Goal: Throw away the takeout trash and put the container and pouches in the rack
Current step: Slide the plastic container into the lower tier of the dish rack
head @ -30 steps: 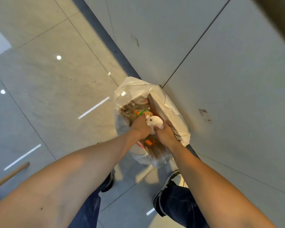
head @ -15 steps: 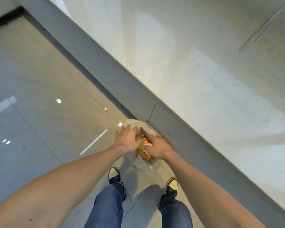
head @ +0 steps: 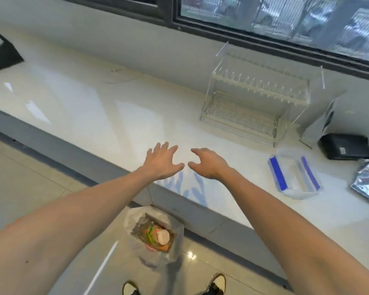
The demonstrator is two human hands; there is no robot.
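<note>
Both hands have left the trash bag [head: 156, 235] on the floor: left hand [head: 161, 161] and right hand [head: 207, 162] now hover empty, fingers apart, over the surface [head: 94, 107], container [head: 294, 175] beside rack [head: 256, 99].

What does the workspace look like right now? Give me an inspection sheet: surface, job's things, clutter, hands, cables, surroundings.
Surface: pale glossy counter under a window, hand shadows on it.
Job's things: clear rack at the back, nothing seen in it; clear container with blue clips right of the hands; silver pouch at the right edge; lined trash bin on the floor, holding wrappers and a cup.
Clutter: black box and a white bag beside the rack.
Hands: left hand spread, right hand loosely curled, both holding nothing.
Cables: thin wire far back, unclear.
Surroundings: tiled floor, shoes below.
</note>
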